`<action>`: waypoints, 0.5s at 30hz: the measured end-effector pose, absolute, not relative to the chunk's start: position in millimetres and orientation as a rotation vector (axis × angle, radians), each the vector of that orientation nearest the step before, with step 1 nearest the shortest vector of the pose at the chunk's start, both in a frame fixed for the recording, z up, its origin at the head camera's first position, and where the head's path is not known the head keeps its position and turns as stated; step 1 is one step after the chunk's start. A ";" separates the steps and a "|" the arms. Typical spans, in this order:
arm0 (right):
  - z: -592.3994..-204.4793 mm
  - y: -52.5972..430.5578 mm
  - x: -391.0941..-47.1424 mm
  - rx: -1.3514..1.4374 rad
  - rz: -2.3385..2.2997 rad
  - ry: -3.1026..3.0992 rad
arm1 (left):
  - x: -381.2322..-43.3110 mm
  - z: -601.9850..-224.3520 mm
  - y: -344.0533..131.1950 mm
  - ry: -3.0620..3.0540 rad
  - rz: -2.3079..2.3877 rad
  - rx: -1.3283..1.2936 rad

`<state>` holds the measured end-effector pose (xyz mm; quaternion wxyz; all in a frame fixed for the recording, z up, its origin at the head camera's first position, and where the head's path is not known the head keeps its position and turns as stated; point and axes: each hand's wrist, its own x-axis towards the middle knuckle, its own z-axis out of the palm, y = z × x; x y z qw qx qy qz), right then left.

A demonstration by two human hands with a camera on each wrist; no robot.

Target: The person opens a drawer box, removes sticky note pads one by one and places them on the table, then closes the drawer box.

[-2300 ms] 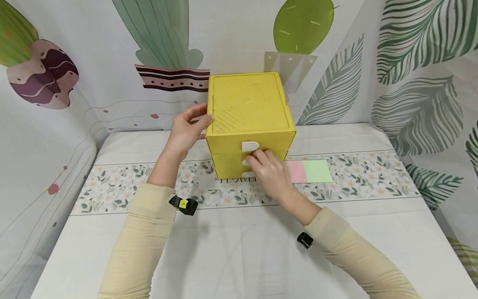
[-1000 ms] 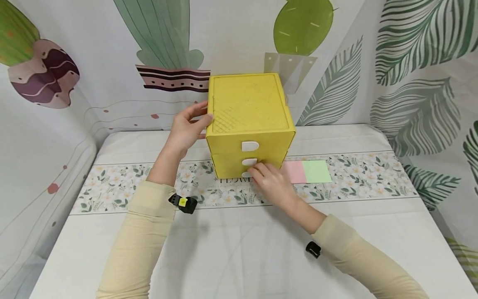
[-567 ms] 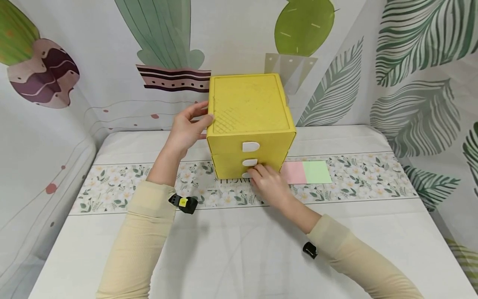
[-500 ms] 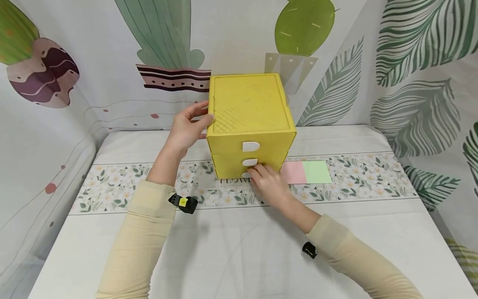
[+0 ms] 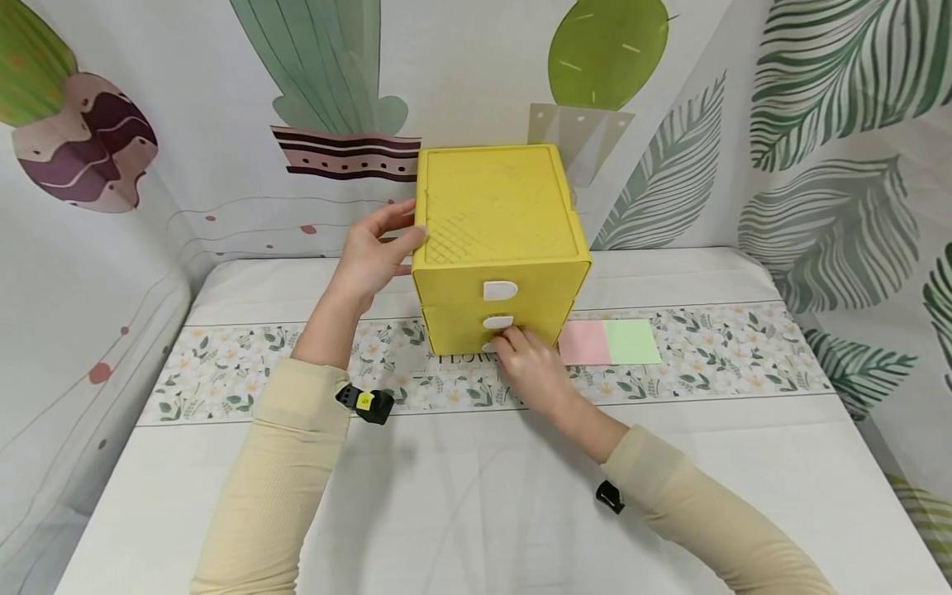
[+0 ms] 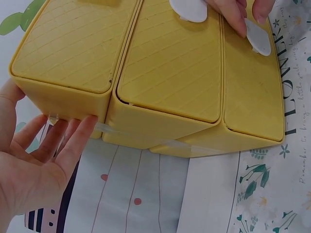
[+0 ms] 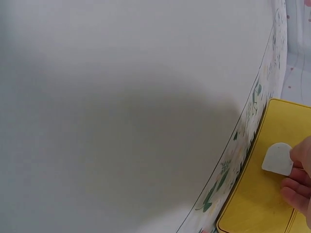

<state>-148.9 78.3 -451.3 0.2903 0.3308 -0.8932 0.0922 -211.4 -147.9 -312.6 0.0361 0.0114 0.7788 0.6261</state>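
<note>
A yellow drawer box (image 5: 498, 211) stands upright at the middle of the bench (image 5: 461, 504), near the back, as my hands work apart from each other on its front and side. My right hand (image 5: 537, 372) pinches the lowest white handle (image 6: 257, 38), fingertips at its edge; the middle handle (image 5: 498, 322) and top handle (image 5: 500, 290) sit above it. My left hand (image 5: 372, 252) rests against the box's left side, fingers extended and thumb at the upper edge. Just beside the box, to the right, lie a pink paper (image 5: 583, 342) and a green paper (image 5: 632, 341), edge to edge. Beneath runs a flowered band (image 5: 714, 351) with lettering partly hidden by the box. Pale sleeves (image 5: 268, 487) cover my arms, a black device (image 5: 372, 406) at my left wrist. Behind hangs a backdrop (image 5: 476, 74) printed with cacti and leaves.
</note>
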 end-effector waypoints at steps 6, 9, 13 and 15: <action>-450.4 76.8 -147.4 0.862 0.243 -2.407 | -211.5 -313.2 -147.8 2.401 1.922 0.038; -451.0 76.7 -147.0 0.855 0.226 -2.419 | -211.7 -313.4 -147.8 2.406 1.919 0.038; -452.6 76.5 -147.0 0.858 0.210 -2.427 | -212.1 -313.6 -147.7 2.407 1.918 0.037; -452.8 76.3 -146.5 0.863 0.207 -2.432 | -212.3 -313.7 -147.6 2.405 1.917 0.035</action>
